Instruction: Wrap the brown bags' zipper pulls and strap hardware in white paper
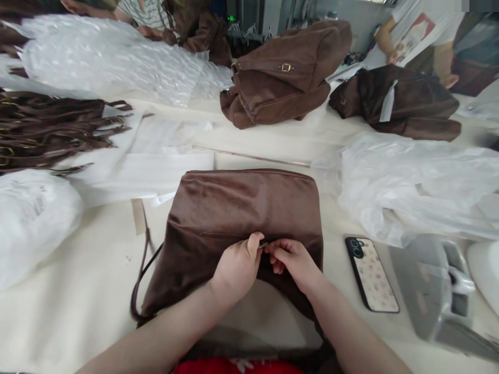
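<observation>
A brown leather bag (249, 200) lies flat on the pale table before me, a zipper line running across its middle. My left hand (238, 262) is closed over the lower part of the bag, its thumb raised against a small dark piece at the zipper's right end. Right beside it, my right hand (290, 259) has thumb and fingers pinched at the same small piece. What exactly the fingertips hold is too small to make out. A thin brown strap (136, 291) trails from the bag's left side.
A patterned phone (372, 275) lies to the right, near a grey tape dispenser (429, 285). Clear plastic bags (421, 182) and bubble wrap (105, 57) spread around. More brown bags (284, 78) stand at the back, brown straps (50, 124) at left. Other people work across the table.
</observation>
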